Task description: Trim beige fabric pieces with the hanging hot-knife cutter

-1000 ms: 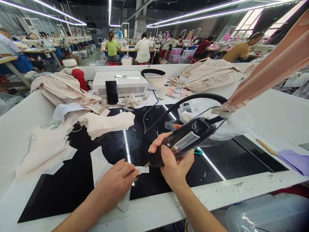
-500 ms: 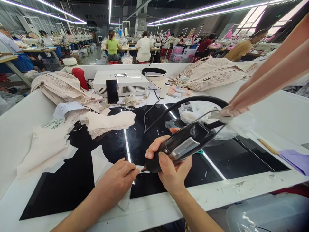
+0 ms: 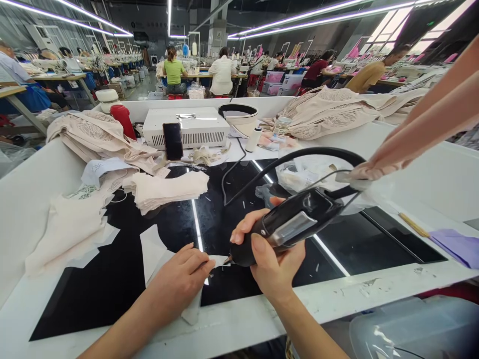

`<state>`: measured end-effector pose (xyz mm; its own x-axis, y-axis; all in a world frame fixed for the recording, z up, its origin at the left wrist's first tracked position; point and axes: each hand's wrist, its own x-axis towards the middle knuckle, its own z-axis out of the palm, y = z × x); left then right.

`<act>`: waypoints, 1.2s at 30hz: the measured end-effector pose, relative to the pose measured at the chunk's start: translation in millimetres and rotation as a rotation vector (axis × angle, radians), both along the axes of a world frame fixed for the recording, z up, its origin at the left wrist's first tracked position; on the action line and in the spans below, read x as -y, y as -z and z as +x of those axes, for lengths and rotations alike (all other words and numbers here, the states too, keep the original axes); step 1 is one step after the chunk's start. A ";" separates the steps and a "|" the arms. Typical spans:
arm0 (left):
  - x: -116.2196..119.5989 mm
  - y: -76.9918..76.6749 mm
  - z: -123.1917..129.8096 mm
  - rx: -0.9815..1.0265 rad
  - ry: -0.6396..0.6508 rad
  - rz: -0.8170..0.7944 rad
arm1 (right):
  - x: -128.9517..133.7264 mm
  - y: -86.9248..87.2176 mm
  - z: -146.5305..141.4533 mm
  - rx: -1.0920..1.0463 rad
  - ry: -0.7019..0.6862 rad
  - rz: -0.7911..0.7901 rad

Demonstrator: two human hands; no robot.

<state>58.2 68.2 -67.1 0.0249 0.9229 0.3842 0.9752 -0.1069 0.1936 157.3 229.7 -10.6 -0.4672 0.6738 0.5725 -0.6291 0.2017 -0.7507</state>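
Resting on a black work surface (image 3: 86, 294), the left hand (image 3: 183, 275), fingers bunched close together, holds down a white strip (image 3: 219, 260) jutting to its right, beside the tip of a corded black handheld tool (image 3: 294, 227) gripped by the right hand (image 3: 277, 267), fingers wrapped round

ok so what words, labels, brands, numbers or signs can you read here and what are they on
No text is legible.
Back wall: faint marks, perhaps lettering, too blurred to read.
Pillar: sign with a triangle; any wording too small to read.
Tool in the right hand: no readable brand.
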 end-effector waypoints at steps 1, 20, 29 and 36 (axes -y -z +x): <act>1.2 0.8 0.9 -0.020 -0.013 0.010 | 0.7 -0.5 0.3 0.004 0.004 -0.001; 15.9 2.8 14.9 -0.036 -0.195 0.034 | 22.5 -8.8 16.6 -0.001 0.100 0.005; 19.7 -8.7 13.4 -0.033 -0.155 -0.030 | 28.9 -11.2 23.8 0.031 0.083 0.007; 17.3 -13.2 23.4 -0.176 -0.165 -0.135 | 31.8 -8.9 26.8 0.053 0.081 0.013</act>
